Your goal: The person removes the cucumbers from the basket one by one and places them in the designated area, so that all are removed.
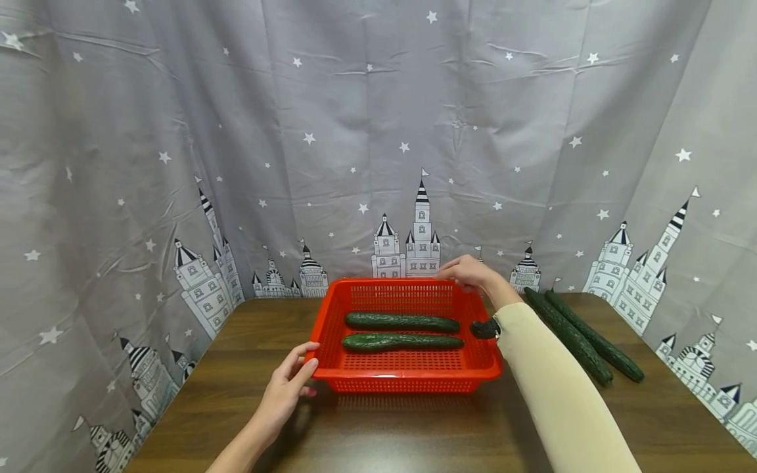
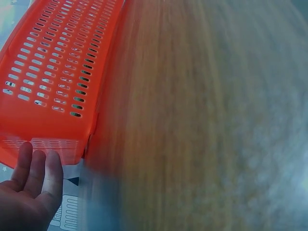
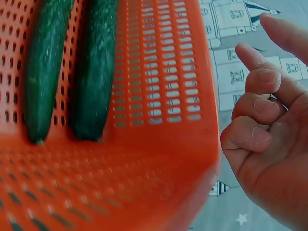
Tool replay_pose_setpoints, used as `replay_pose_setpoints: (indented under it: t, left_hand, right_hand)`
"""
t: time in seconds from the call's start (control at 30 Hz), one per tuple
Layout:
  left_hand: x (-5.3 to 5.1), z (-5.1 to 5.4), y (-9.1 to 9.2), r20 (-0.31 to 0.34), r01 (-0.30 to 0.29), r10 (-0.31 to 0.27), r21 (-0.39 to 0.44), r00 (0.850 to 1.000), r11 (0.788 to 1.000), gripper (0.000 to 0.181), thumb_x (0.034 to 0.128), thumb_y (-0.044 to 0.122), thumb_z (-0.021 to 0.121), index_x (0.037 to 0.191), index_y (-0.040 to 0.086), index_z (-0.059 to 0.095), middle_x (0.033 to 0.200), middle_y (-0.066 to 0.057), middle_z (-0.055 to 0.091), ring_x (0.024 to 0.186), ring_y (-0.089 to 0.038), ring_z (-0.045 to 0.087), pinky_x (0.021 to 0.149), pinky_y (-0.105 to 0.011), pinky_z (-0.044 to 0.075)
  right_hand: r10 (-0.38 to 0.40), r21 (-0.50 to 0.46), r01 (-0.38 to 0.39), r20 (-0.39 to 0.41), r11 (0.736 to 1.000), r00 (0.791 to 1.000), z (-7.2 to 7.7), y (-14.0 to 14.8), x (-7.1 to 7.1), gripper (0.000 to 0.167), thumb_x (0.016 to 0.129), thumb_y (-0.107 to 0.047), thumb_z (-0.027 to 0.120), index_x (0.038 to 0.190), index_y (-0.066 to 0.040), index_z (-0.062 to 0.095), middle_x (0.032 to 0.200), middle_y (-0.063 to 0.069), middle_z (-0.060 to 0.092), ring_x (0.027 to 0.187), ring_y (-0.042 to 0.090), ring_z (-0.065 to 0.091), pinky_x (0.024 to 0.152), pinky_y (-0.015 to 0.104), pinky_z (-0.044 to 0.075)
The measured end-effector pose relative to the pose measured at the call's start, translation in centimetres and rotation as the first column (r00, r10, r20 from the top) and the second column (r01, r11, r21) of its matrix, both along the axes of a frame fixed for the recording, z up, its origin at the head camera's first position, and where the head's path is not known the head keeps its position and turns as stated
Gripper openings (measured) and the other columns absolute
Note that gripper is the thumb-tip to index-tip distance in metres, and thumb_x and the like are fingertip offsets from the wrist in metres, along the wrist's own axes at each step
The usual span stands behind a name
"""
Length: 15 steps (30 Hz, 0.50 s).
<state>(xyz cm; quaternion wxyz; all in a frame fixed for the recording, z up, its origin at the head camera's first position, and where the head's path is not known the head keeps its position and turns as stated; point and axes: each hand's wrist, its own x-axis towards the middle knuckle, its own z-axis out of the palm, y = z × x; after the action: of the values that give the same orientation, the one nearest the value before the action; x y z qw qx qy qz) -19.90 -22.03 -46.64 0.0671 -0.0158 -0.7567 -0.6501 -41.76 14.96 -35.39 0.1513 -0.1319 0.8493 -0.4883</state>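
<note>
A red plastic basket point(image 1: 408, 374) with slotted walls stands at the middle of the table. Two dark green cucumbers point(image 1: 402, 322) point(image 1: 402, 341) lie side by side in it. My left hand point(image 1: 282, 384) is at its near left corner, thumb and index fingertips touching the rim. In the left wrist view, the other fingers point(image 2: 52, 173) reach fairly straight below that corner; the thumb is out of sight. My right hand point(image 1: 470, 272) is over the far right corner. The right wrist view shows this hand just outside the rim, some fingers point(image 3: 260, 108) loosely curled, holding nothing.
Two more cucumbers point(image 1: 568, 335) point(image 1: 594, 335) lie on the wooden table point(image 1: 236, 368) right of the basket. A dark device point(image 1: 485, 328) sits at the right wrist. A grey curtain point(image 1: 331, 131) printed with stars and castles surrounds the table's back and sides.
</note>
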Motion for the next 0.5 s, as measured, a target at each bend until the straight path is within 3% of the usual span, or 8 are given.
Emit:
replay_pose_setpoints:
  t: [0.5]
  left_hand:
    - [0.0,0.0,0.1,0.001,-0.005,0.005,0.001,1.000,1.000,0.036,0.1025,0.023,0.059,0.137,0.015,0.054,0.117,-0.023,0.059,0.093,-0.018,0.063,0.075,-0.043,0.059]
  right_hand:
    - [-0.001,-0.067,0.003,0.036,0.998,0.999,-2.4,-3.3,-0.4,0.037,0.089,-0.022,0.075,0.120,-0.002,0.072,0.054,-0.005,0.040,0.048,0.008,0.034,0.051,0.024,0.030]
